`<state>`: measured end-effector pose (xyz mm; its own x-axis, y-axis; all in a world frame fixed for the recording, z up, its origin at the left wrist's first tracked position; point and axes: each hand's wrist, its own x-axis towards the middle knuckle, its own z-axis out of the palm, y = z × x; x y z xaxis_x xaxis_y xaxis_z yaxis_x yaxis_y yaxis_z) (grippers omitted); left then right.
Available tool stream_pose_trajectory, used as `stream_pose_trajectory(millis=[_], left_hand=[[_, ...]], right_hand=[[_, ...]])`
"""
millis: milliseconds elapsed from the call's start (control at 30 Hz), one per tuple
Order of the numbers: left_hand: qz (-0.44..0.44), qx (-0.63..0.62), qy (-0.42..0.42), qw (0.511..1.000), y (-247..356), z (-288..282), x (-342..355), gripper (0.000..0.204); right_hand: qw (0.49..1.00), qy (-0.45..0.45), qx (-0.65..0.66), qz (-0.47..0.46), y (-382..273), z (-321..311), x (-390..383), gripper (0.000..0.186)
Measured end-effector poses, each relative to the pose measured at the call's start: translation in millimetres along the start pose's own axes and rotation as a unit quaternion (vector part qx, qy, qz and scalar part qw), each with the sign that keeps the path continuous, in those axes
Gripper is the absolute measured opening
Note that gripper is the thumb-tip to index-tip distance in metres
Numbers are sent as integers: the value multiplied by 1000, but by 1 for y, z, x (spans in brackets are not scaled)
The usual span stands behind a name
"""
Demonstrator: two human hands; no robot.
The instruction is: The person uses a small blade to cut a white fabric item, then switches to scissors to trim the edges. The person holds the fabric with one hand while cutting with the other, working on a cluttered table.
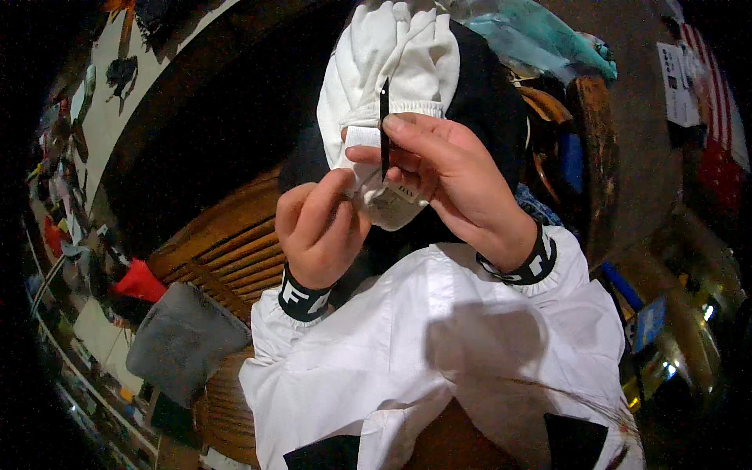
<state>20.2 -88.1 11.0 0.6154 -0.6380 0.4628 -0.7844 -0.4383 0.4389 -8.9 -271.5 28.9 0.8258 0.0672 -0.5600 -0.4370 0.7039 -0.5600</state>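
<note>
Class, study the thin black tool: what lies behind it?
Behind the thin black tool show fingers of the right hand and white cloth. The narrow strip directly covered by the tool cannot be seen.

Cloth bundle (pixel 392 55) lies ahead of the person's torso, left hand (pixel 317 227) at its lower left, right hand (pixel 462 168) over its lower right, tool (pixel 385 145) in the right hand, upright across the bundle. Left side: wooden bench (pixel 227 243) with cushion (pixel 188 337) on it, cloth piece (pixel 141 280) just beyond the cushion. Plastic bag (pixel 533 35) sits far side, right of the bundle.
</note>
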Motion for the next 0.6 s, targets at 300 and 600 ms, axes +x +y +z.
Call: stream_pose_trajectory(millis=[300,600], left_hand=[[-329,-458,4,826,-1,4,-5,8],[-370,-506,69,776,13,13,-8,7]], right_hand=[[999,23,-36,19,-4,-3,1,26],[991,4,-130,14,-8,3,-22,18]])
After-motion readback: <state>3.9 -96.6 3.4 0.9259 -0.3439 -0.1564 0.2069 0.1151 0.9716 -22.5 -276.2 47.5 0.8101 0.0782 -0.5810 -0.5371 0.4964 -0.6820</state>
